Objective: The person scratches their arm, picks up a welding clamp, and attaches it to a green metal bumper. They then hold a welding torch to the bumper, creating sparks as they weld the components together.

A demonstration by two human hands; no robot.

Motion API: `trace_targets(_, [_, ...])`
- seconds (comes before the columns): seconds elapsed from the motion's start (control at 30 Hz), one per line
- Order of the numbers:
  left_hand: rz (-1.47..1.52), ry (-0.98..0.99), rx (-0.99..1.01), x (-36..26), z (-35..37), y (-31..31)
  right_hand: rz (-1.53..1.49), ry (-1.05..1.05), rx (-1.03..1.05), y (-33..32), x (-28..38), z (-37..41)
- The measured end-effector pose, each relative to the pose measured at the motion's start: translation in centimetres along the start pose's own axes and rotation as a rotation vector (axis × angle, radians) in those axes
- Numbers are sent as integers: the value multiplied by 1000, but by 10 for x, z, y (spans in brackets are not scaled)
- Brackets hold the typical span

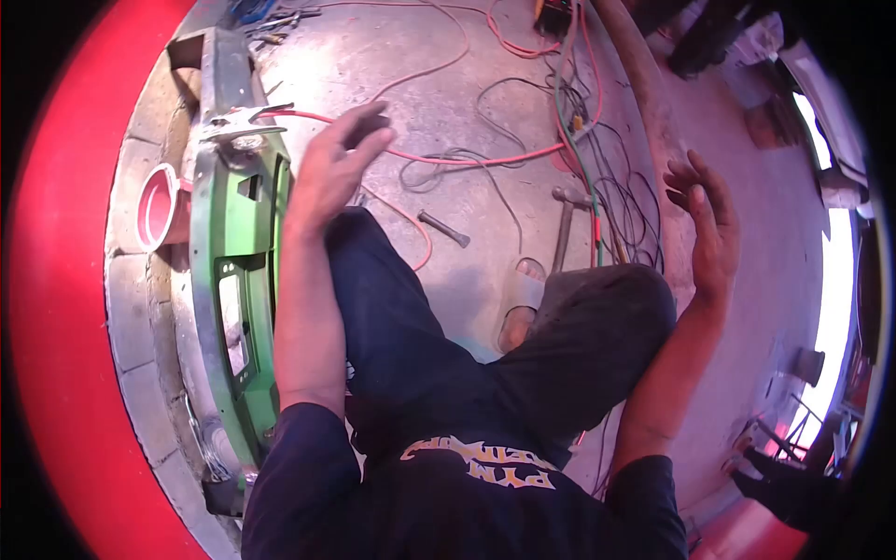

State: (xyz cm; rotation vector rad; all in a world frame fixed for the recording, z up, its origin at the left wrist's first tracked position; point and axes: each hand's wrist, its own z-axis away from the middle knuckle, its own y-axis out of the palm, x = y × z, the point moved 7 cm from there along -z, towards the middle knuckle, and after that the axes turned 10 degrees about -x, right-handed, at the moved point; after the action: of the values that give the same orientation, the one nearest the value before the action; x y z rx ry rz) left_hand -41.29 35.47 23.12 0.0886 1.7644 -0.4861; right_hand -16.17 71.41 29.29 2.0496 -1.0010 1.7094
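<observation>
My left hand (338,163) is raised beside the green metal bumper-like part (245,215), fingers loosely bent, thumb apart, nothing visible in it. Near it, a metal clamp (238,123) with a red cable grips the upper part of that piece. My right hand (707,219) hangs in the air beyond my right knee, its fingers apart and holding nothing. On the floor between my hands lie a short dark metal bar (443,229) and a hammer (564,224).
Red and black cables (597,140) tangle across the floor ahead. A red cup (161,207) stands on the block ledge (140,280) at left. Hand tools (275,26) lie at the far upper left. At lower right, another person's dark-clothed limb (784,481) shows.
</observation>
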Motion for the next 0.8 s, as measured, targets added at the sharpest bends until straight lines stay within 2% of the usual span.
trace_targets(0.07, [117, -70, -213, 12, 13, -62, -41, 129, -224, -63, -18, 26])
trace_targets(0.1, [193, -127, -215, 53, 17, -97, -15, 212, -318, -95, -44, 47])
trace_targets(0.17, [-50, -268, -291, 119, 36, -132, 85, 422, -435, -146, -118, 107])
trace_targets(0.2, [-67, -429, -299, 180, 52, -147, 106, 560, -544, -162, -152, 149])
trace_targets(0.23, [-100, -537, -258, 235, 73, -153, 147, 706, -617, -174, -184, 195])
trace_targets(0.27, [-193, -560, -177, 291, 92, -158, 181, 803, -664, -184, -216, 244])
trace_targets(0.3, [-202, -708, -88, 248, 115, -108, 231, 875, -745, -183, -228, 288])
trace_targets(0.33, [-296, -753, -13, 269, 133, -91, 282, 948, -813, -178, -238, 329])
trace_targets(0.4, [-481, -794, 128, 315, 166, -71, 422, 1075, -804, -160, -246, 397])
trace_targets(0.53, [-755, -767, 245, 361, 193, -55, 292, 1360, -791, -127, -272, 489])
trace_targets(0.8, [-1000, -704, 292, 371, 187, -41, 352, 1394, -530, -87, -291, 483])
